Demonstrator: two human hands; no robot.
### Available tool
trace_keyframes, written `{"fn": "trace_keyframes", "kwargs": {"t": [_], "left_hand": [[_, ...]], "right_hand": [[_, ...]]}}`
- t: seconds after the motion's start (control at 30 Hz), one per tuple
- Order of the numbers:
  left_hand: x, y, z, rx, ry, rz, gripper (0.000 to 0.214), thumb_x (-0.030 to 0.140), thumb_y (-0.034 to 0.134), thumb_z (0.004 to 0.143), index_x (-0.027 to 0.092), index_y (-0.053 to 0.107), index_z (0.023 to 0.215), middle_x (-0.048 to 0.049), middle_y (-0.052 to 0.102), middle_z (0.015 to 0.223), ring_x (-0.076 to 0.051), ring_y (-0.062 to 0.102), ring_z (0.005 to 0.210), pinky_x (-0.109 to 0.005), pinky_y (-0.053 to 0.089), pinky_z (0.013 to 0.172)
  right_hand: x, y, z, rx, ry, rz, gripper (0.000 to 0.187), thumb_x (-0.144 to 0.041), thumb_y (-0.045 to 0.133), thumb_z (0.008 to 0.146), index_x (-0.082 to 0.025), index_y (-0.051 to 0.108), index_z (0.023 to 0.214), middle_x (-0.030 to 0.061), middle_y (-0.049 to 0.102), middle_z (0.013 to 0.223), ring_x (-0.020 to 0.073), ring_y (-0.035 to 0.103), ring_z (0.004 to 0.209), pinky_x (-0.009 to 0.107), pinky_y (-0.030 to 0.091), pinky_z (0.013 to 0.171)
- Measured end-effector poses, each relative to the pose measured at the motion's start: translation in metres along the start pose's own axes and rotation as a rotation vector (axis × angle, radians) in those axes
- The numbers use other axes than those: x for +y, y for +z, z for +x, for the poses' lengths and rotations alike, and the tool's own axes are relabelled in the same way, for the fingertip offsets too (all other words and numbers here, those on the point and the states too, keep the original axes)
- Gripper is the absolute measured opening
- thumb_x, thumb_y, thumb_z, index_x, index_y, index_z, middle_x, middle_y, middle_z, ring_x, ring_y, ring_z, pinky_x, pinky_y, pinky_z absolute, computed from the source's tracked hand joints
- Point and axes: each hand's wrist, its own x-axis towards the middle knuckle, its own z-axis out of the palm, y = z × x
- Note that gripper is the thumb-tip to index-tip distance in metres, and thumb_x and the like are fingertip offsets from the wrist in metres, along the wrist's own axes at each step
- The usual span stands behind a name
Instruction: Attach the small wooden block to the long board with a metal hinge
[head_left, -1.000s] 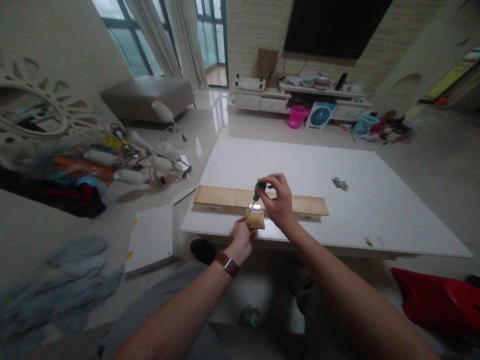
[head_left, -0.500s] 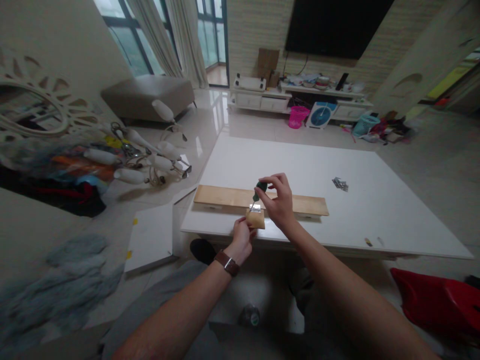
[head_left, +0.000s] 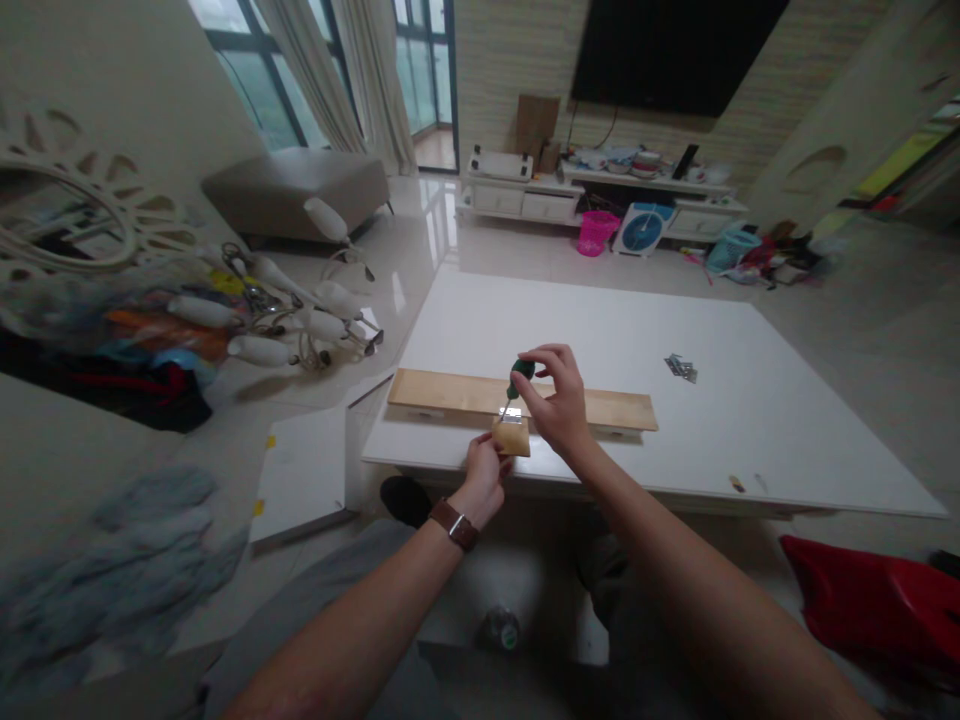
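Note:
My right hand (head_left: 553, 392) grips a screwdriver (head_left: 521, 374) with a green handle, its shaft slanting down to the left. The tip meets a shiny metal hinge (head_left: 511, 415) at the far edge of a small wooden block (head_left: 511, 438). My left hand (head_left: 486, 470), with a brown watch on the wrist, is closed on the near left side of that block. Just behind lies a long wooden board (head_left: 450, 391), raised a little off the white tabletop (head_left: 585, 325). Whether the hinge also touches the board I cannot tell.
Several metal hinges (head_left: 680, 368) lie in a pile on the tabletop's right. Small bits (head_left: 737, 484) sit near its front right edge. A white panel (head_left: 304, 475) is at the left, a red plastic object (head_left: 870, 610) at lower right, and a lamp with white shades (head_left: 322, 325) stands left.
Hardly anything differs. Both hands keep their places, and the screwdriver handle has shifted very slightly in the right fingers.

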Motion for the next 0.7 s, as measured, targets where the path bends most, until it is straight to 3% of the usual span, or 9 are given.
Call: {"fn": "trace_keyframes", "kwargs": {"t": [0.13,0.33,0.43,0.57,0.7], "left_hand": [[-0.0009,-0.0004,0.0011,-0.008,0.006,-0.007,0.032,0.004,0.059,0.075,0.018,0.062,0.104,-0.0027,0.069,0.086,-0.013,0.062,0.069,-0.025,0.042,0.062],[-0.0038,-0.0018,0.0054,-0.007,0.006,0.015,0.032,0.004,0.057,0.078,0.019,0.062,0.106,-0.0033,0.07,0.09,-0.013,0.064,0.07,-0.024,0.043,0.063],[-0.0044,-0.0028,0.006,-0.018,0.003,0.0,0.033,0.004,0.058,0.077,0.019,0.062,0.105,-0.003,0.069,0.089,-0.013,0.063,0.07,-0.025,0.042,0.063],[-0.0045,-0.0034,0.006,-0.029,0.009,-0.012,0.034,0.003,0.058,0.076,0.019,0.062,0.105,-0.003,0.069,0.089,-0.013,0.063,0.07,-0.026,0.043,0.064],[-0.0038,-0.0026,0.0053,-0.035,0.005,-0.007,0.033,0.003,0.058,0.078,0.018,0.061,0.107,-0.0036,0.069,0.091,-0.013,0.063,0.071,-0.025,0.042,0.063]], "right_hand": [[0.0011,0.0016,-0.0004,-0.035,-0.021,0.058,0.031,-0.014,0.055,0.096,-0.029,0.072,0.118,0.0074,0.072,0.121,0.0233,0.068,0.114,0.04,0.06,0.084],[0.0008,0.0011,-0.0001,-0.001,-0.007,-0.032,0.018,-0.022,0.071,0.093,-0.03,0.077,0.108,0.0039,0.061,0.099,0.021,0.063,0.095,0.042,0.058,0.082],[0.0017,0.0005,-0.0004,-0.009,0.008,-0.039,0.02,-0.024,0.073,0.092,-0.03,0.077,0.111,0.0062,0.063,0.108,0.0233,0.064,0.104,0.044,0.06,0.085],[0.0025,0.001,-0.0011,-0.066,-0.015,0.031,0.037,-0.015,0.056,0.098,-0.032,0.073,0.126,0.0084,0.07,0.124,0.0246,0.066,0.116,0.044,0.06,0.088],[0.0014,0.0011,-0.001,-0.043,-0.007,-0.005,0.028,-0.018,0.063,0.096,-0.032,0.075,0.117,0.0059,0.072,0.11,0.0238,0.067,0.106,0.045,0.059,0.088]]}}
